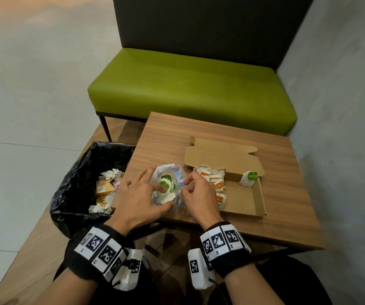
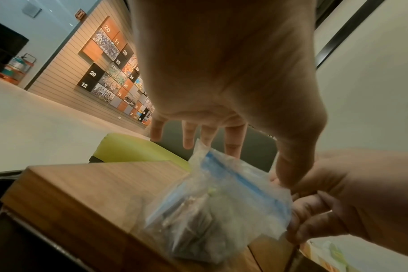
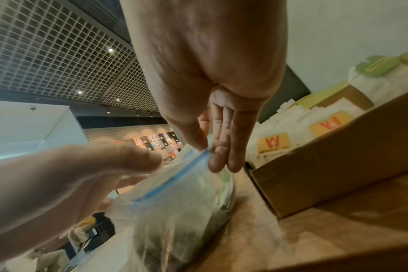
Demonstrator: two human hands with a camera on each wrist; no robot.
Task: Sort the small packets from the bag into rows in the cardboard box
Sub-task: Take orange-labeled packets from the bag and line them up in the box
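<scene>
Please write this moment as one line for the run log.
stage: opening bag | left hand: at bag mouth | right hand: pinches bag rim | box: orange-label row, one green-label packet | bag: on table

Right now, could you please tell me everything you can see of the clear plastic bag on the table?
The plastic bag is clear, thin and crumpled, with a blue zip strip along its mouth. It sits on the wooden table just left of the cardboard box, mouth up and open. White packets with green labels show inside. The right hand pinches its rim at the strip; the left hand reaches into the mouth.
</scene>
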